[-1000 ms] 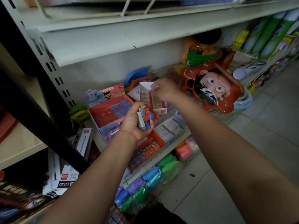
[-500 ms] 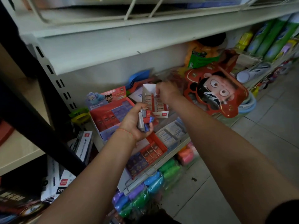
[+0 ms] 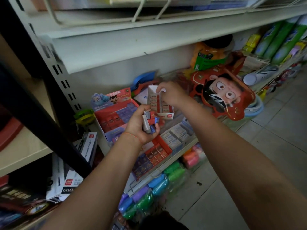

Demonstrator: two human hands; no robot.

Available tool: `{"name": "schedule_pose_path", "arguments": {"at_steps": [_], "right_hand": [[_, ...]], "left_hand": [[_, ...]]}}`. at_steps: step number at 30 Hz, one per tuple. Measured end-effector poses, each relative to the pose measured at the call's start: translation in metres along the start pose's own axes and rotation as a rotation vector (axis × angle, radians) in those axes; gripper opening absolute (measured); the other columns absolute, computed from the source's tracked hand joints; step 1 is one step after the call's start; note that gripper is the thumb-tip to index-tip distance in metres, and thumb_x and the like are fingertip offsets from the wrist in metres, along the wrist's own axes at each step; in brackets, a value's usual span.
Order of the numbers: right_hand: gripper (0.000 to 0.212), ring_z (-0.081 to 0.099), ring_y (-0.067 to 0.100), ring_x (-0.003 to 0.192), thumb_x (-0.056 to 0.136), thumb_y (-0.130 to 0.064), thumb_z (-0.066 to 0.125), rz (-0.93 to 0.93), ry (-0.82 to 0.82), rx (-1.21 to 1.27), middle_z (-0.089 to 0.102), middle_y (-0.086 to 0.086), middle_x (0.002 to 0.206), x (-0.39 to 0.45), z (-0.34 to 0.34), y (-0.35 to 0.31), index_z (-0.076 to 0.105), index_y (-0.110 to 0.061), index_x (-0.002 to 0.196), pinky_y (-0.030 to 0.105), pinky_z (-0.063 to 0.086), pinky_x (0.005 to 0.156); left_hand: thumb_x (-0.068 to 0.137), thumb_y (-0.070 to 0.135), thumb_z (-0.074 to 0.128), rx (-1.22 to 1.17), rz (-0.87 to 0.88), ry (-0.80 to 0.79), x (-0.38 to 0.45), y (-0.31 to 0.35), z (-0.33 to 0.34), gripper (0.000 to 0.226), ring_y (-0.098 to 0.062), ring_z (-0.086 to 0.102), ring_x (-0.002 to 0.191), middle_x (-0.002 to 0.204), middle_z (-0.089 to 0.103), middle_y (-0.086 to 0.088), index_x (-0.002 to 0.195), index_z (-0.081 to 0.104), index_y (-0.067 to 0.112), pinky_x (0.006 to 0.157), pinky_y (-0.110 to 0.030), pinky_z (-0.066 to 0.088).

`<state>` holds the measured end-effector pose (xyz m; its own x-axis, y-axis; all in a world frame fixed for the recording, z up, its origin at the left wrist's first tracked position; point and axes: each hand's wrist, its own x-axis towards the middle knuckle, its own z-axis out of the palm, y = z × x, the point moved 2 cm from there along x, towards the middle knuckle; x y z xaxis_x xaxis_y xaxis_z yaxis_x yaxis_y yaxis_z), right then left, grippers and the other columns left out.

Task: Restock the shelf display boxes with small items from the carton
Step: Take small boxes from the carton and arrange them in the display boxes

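A white display box (image 3: pixel 167 113) with rows of small red-and-white packs stands on the lower shelf. My right hand (image 3: pixel 172 93) is over its back end, fingers curled down and pinching a small pack at the box's rear wall. My left hand (image 3: pixel 141 127) hovers in front of the box and grips a bunch of small packs (image 3: pixel 150 121), grey, red and blue. Left of it stands a red and blue display box (image 3: pixel 116 117) with a cartoon header card. A second red tray (image 3: pixel 159 150) of small packs lies under my left wrist.
The shelf edge (image 3: pixel 174 156) runs diagonally below the boxes. A red cartoon-face package (image 3: pixel 222 95) leans at the right. White flat boxes (image 3: pixel 176 135) lie by the shelf front. Coloured bags (image 3: pixel 149 188) hang below. Black-and-white cartons (image 3: pixel 71 176) sit at lower left. Tiled floor at right.
My right hand stays at the back of the white display box, its fingers dipping lower into it. My left hand keeps its bunch of packs; the view has shifted slightly.
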<state>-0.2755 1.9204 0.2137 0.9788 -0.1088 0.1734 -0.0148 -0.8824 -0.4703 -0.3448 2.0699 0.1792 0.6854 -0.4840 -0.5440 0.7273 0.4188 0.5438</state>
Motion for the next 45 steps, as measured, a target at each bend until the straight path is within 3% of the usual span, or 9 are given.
{"name": "schedule_pose_path", "arguments": {"at_steps": [5,9,15,19,24,29,34,39,45], "right_hand": [[0.023,0.056,0.004,0.051,0.091,-0.008,0.051,0.074,-0.1,0.489,0.066,-0.003,0.07,-0.064,-0.013,-0.048,0.073,-0.015,0.089,0.021,0.043,0.056],[0.018,0.057,0.002,0.058,0.089,-0.032,0.067,0.02,-0.37,0.445,0.066,-0.004,0.074,-0.127,-0.004,-0.074,0.072,-0.019,0.101,0.022,0.047,0.059],[0.024,0.053,0.003,0.056,0.089,-0.017,0.069,0.067,-0.287,0.737,0.06,-0.008,0.067,-0.16,0.026,-0.078,0.069,-0.015,0.113,0.02,0.043,0.055],[0.01,0.055,0.011,0.06,0.093,-0.02,0.063,0.11,-0.248,0.77,0.063,-0.008,0.064,-0.164,0.036,-0.068,0.072,-0.019,0.096,0.026,0.044,0.056],[0.012,0.059,0.016,0.056,0.098,-0.019,0.054,0.297,-0.111,0.959,0.067,0.006,0.075,-0.155,0.036,-0.059,0.062,-0.012,0.092,0.027,0.045,0.051],[0.011,0.056,0.006,0.052,0.093,-0.024,0.063,0.29,0.012,0.743,0.061,-0.005,0.06,-0.156,0.021,-0.036,0.065,-0.013,0.09,0.022,0.045,0.052],[0.018,0.059,0.018,0.072,0.081,-0.021,0.068,0.235,-0.064,0.25,0.06,0.0,0.079,-0.166,0.022,-0.031,0.05,-0.018,0.083,0.025,0.041,0.058],[0.017,0.063,0.026,0.091,0.087,-0.015,0.065,0.191,-0.105,-0.073,0.06,0.002,0.09,-0.165,0.047,-0.047,0.054,-0.017,0.099,0.034,0.049,0.074],[0.021,0.063,0.028,0.099,0.089,-0.013,0.059,0.238,-0.256,-0.167,0.065,0.005,0.104,-0.163,0.072,-0.049,0.068,-0.019,0.107,0.038,0.052,0.081]], "left_hand": [[0.088,0.035,0.06,-0.084,0.037,-0.018,-0.029,-0.008,-0.017,0.03,-0.017,0.067,0.067,0.071,0.066,0.001,0.065,0.066,0.017,0.061,-0.021,0.043],[0.09,0.038,0.058,-0.032,0.055,-0.027,-0.051,-0.012,-0.033,0.029,-0.011,0.064,0.062,0.072,0.068,0.002,0.073,0.072,0.019,0.067,-0.021,0.042],[0.09,0.045,0.059,0.086,0.044,-0.032,-0.079,-0.016,-0.058,0.032,-0.011,0.064,0.067,0.078,0.068,0.004,0.077,0.075,0.02,0.058,-0.02,0.044],[0.089,0.043,0.062,0.078,0.052,-0.01,-0.084,-0.019,-0.068,0.034,-0.011,0.061,0.059,0.067,0.064,0.002,0.066,0.072,0.019,0.052,-0.02,0.045],[0.085,0.039,0.067,0.097,0.1,0.071,-0.073,-0.021,-0.078,0.022,-0.013,0.057,0.059,0.08,0.058,0.001,0.095,0.062,0.021,0.05,-0.021,0.045],[0.087,0.036,0.065,0.158,0.185,0.105,-0.072,-0.023,-0.078,0.016,-0.017,0.059,0.061,0.085,0.06,-0.004,0.086,0.063,0.02,0.049,-0.021,0.042],[0.086,0.04,0.066,0.212,0.195,0.113,-0.068,-0.028,-0.071,0.02,-0.015,0.06,0.064,0.086,0.061,-0.003,0.093,0.063,0.021,0.05,-0.021,0.045],[0.087,0.04,0.064,0.226,0.185,0.135,-0.066,-0.033,-0.065,0.019,-0.013,0.059,0.059,0.077,0.059,0.0,0.093,0.061,0.021,0.05,-0.02,0.044],[0.087,0.042,0.063,0.188,0.183,0.12,-0.07,-0.034,-0.064,0.027,-0.014,0.061,0.065,0.102,0.059,-0.006,0.102,0.061,0.021,0.051,-0.019,0.043]]}}
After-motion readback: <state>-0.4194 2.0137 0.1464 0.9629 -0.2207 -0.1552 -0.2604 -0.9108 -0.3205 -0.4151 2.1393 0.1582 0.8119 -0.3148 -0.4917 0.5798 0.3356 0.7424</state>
